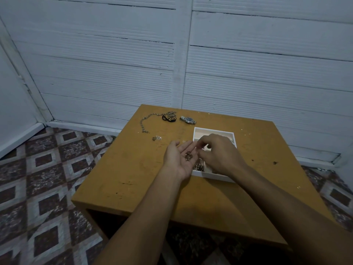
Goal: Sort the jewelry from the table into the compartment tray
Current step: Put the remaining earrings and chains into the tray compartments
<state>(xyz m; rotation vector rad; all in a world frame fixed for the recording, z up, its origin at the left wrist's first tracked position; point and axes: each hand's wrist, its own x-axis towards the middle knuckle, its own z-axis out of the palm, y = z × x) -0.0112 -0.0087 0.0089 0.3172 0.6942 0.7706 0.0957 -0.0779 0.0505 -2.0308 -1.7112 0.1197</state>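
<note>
While the left hand (pixel 179 159) lies spread palm-up, carrying small metal pieces (pixel 189 156), the right hand (pixel 219 153) hovers over the white compartment tray (pixel 214 130) with its fingers curled; whether they pinch anything cannot be told. Loose on the tabletop (pixel 133 178), clock positions from the tray: chain (pixel 147 119) at 10 o'clock, wristwatch (pixel 188 119) at 11 o'clock, small cluster (pixel 157 138) at 9 o'clock.

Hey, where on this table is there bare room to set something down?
Bare wood: the near-left of the table, left of the left hand down to the front edge, and right of the white tray up to the table edge. Crowded: the far strip with chain and watch, and the tray under the right hand.
</note>
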